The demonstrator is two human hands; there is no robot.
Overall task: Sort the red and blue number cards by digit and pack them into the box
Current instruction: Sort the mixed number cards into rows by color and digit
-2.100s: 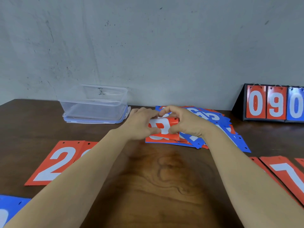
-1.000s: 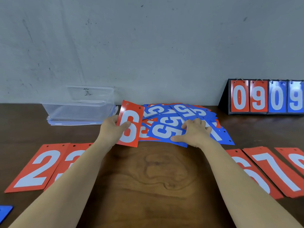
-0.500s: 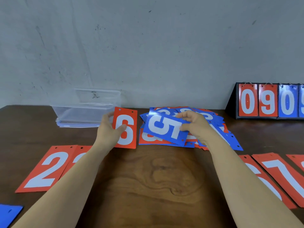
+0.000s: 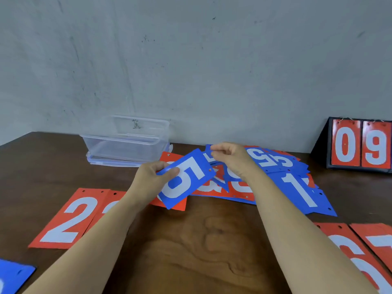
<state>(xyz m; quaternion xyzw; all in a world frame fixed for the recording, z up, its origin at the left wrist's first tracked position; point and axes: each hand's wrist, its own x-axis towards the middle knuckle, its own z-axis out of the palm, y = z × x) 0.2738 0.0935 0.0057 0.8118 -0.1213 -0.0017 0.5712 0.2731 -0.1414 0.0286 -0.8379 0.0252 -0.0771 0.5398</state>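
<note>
Over wooden table [image 4: 212, 251], left hand [image 4: 152, 179] pinches blue 5 card [image 4: 186, 179]; right hand [image 4: 231, 160] pinches second blue card [image 4: 207, 155].

Forearms extended; left hand [image 4: 153, 178] pinches blue 5 card [image 4: 187, 179], right hand [image 4: 232, 159] pinches second card [image 4: 207, 148].

Your left hand [image 4: 152, 177] and right hand [image 4: 231, 160] are bare. Your left forearm [image 4: 101, 236] and right forearm [image 4: 297, 219] are bare too, uncovered down to the view's lower edge. Nails are too blurred to describe.
</note>
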